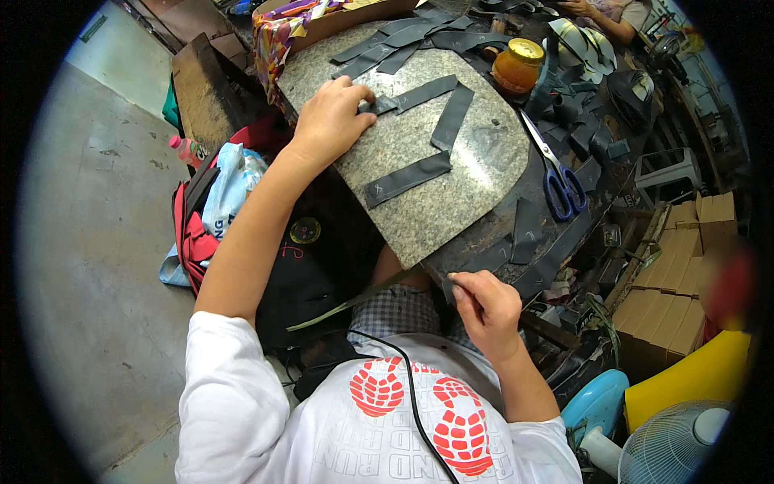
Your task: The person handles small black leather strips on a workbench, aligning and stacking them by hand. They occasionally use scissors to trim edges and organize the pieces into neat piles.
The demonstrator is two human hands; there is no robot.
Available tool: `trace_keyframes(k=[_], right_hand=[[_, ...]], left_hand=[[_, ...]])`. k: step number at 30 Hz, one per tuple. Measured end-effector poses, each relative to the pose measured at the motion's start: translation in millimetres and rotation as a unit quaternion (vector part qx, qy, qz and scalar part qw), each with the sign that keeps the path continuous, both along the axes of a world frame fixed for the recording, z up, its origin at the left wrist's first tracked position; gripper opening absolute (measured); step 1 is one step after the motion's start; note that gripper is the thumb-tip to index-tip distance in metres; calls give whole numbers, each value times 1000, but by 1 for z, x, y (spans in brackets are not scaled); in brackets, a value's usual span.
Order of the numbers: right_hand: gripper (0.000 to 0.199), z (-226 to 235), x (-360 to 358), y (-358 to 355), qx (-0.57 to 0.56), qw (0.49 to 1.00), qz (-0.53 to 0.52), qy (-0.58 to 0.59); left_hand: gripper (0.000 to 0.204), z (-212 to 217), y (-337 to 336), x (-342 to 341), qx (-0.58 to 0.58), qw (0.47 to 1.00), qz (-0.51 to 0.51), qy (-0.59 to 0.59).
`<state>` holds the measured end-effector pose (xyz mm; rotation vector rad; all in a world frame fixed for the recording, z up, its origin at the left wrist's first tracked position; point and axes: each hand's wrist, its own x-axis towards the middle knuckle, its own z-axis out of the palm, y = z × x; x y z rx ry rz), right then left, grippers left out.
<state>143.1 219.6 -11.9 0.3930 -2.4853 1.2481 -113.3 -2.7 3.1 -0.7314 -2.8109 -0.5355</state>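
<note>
On the speckled stone slab [484,181] lie several flat dark-grey strips of leather-like material, some with pale marks, forming a bent row. At the row's left end, my left hand [330,117] has its thumb and fingers closed about the end of one strip [380,106]. Another strip [409,178] lies nearer to me on the slab. Below the slab's right corner, my right hand [489,308] pinches the end of a dark strip [449,289] at the table's near edge. More strips [528,231] lie just beyond that hand.
Blue-handled scissors [558,179] lie right of the slab, with a gold-lidded jar of orange stuff [518,66] farther back. Dark scraps crowd the table's right side. A patterned box [294,40] stands at the back left. Cardboard [669,282] and a fan [673,444] are right.
</note>
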Motion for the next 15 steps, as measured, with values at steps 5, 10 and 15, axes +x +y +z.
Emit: trace_keyframes(k=[5,10,15], right_hand=[[20,1,-1,-2,4,1000,-3,14],[20,0,-1,-2,3,1000,-3,18],[21,-1,0,-2,7,1000,-6,18]], left_hand=[[27,0,7,23,22,993,-4,116],[30,0,20,71,69,991,-116,-11],[40,4,28,88,90,987,-97,-89]])
